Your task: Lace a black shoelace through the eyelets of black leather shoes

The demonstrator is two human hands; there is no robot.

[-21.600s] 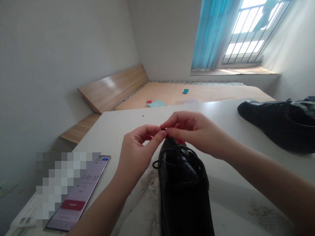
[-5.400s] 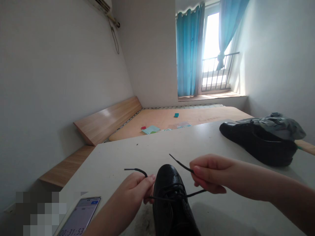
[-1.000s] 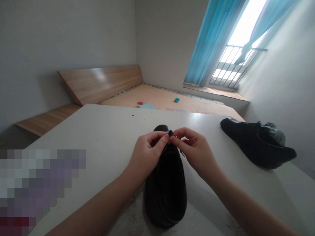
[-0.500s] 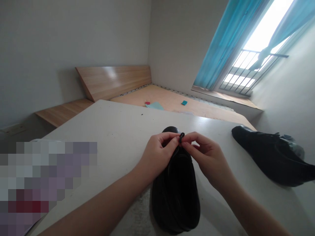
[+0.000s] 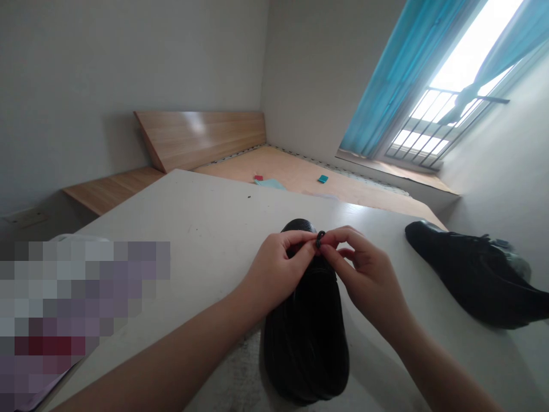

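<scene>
A black shoe (image 5: 306, 349) stands on the white table with its toe pointing away from me and its opening towards me. Over its front part, a loop of black shoelace (image 5: 319, 236) sticks up between my fingertips. My left hand (image 5: 281, 257) pinches the lace from the left, thumb and forefinger pressed together. From the right, my right hand (image 5: 364, 260) pinches the same lace with thumb and forefinger. Both hands partly cover the lacing, so the rest of the lace is hidden. A second black shoe (image 5: 467, 272) lies to the right, laces showing.
The white table (image 5: 193, 229) reaches to a bed (image 5: 295, 166) with a wooden headboard (image 5: 206, 137). A teal square (image 5: 323, 179) and a small red piece (image 5: 258, 178) lie on the bed. A blurred, pixelated area (image 5: 77, 303) covers the left edge.
My fingertips have drawn closer together on the lace, and the loop between them looks smaller. The view has shifted slightly. Both shoes stay in place.
</scene>
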